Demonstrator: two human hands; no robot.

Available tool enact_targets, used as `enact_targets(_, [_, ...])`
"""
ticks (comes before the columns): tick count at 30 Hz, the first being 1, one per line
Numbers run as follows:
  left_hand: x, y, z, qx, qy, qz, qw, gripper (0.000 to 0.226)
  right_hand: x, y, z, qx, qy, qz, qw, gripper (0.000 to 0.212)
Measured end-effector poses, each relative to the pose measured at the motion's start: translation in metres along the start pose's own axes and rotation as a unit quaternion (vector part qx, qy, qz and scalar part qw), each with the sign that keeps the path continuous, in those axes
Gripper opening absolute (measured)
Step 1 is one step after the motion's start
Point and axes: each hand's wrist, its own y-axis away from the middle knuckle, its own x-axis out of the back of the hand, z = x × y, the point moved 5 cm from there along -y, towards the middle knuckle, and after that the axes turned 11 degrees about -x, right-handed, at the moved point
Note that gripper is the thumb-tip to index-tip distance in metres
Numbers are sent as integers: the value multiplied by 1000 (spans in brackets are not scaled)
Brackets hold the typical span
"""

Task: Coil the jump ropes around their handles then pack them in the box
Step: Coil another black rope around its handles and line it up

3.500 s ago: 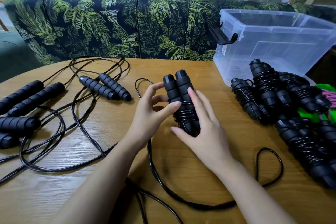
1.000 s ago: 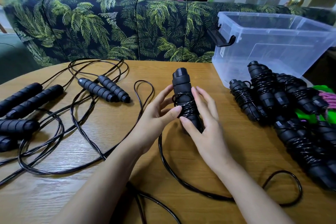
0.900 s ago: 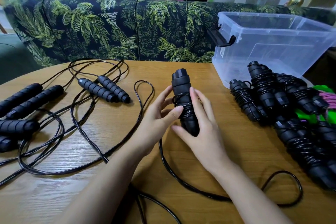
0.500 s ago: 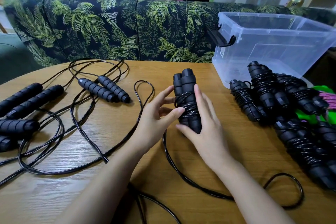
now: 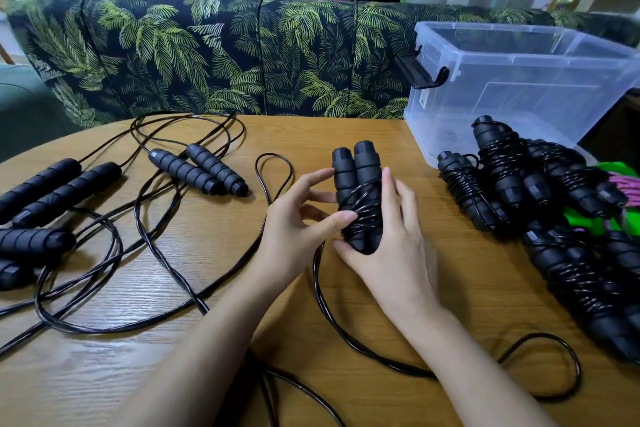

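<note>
handles (image 5: 358, 180) rotated, cord coil (image 5: 363, 215) thicker, loose loop (image 5: 580, 369) drawn nearer

The table (image 5: 450, 291) is grained, light wood. The handles (image 5: 358, 184) look like matt ribbed black foam; their cord (image 5: 332, 319) is glossy black. The box (image 5: 519, 80) is clear smooth plastic. The sofa (image 5: 207, 55) is leaf-printed cloth.

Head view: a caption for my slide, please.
Left hand and right hand grip paired handles, rope partly coiled, near clear box.
</note>
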Motion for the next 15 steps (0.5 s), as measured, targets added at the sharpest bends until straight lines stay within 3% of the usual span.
enact_targets(8, [-5,1,0,-19,-20,-54,998,76,0,-5,5,-2,-51,-19,999,108])
enact_targets(15, [-2,-1,2,-38,-25,-63,997,65,2,-8,9,7,-121,-21,992,105])
